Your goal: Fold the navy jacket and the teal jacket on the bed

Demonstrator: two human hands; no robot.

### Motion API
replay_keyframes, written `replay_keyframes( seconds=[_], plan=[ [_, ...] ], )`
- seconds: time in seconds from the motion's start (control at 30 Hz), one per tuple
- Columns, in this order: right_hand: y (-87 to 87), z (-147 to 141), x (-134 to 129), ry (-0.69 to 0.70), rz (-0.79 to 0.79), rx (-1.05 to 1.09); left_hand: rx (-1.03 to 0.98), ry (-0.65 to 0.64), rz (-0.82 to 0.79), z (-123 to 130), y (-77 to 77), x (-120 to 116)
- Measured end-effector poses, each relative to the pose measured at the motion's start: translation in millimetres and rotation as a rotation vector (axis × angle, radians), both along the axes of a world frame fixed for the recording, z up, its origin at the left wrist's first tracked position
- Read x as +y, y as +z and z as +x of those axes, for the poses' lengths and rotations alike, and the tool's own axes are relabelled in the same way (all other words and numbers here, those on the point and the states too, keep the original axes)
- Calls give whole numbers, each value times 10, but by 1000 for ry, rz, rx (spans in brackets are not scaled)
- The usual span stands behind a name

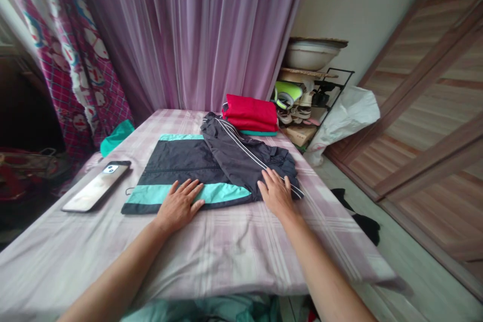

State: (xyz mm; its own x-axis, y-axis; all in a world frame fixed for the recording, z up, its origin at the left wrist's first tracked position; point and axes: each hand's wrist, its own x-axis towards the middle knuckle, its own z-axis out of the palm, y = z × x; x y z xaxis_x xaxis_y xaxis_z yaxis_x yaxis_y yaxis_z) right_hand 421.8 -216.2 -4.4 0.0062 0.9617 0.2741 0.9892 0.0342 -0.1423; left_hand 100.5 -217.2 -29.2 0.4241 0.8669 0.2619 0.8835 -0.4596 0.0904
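A dark jacket with turquoise bands lies partly folded on the table in front of me. One sleeve, dark with white piping, is laid across its right side, from the far edge down to the near right. My left hand rests flat on the near turquoise band, fingers spread. On the sleeve's lower end, my right hand lies with its fingers stretched out. Neither hand grasps the cloth. Behind the jacket sits a stack of folded clothes with a red garment on top.
A phone lies on the checked tablecloth at the left. Beyond the table hang purple curtains. To the right stand a shoe rack with a basin on top, a white bag and wooden wardrobe doors.
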Motion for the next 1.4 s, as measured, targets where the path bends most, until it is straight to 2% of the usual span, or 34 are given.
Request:
replay_keyframes(
  seconds=[0.07, 0.13, 0.27, 0.33, 0.5, 0.6, 0.77, 0.9, 1.4],
  plan=[
    [64, -243, 24, 48, 64, 29, -7, 42, -17, -109, -16, -34],
    [65, -462, 41, 110, 52, 35, -10, 52, -26, -138, -23, -57],
    [-82, -682, 38, 161, -175, 14, -7, 42, -51, -108, -7, -75],
    [-147, -697, 26, 158, -224, 5, -6, 41, -58, -94, 9, -83],
    [-174, -684, 4, 144, -179, -7, -16, 71, -61, -77, 47, -104],
    [-184, -687, 11, 142, -163, -2, -31, 180, -42, -144, 66, -103],
    [-235, -670, 40, 138, -176, -8, -56, 369, -23, -406, 68, -96],
    [-230, -667, 38, 136, -172, -8, -59, 381, -15, -507, 37, -90],
    [-199, -669, 7, 146, -138, 26, -58, 371, 22, -505, 30, -76]
  ],
)
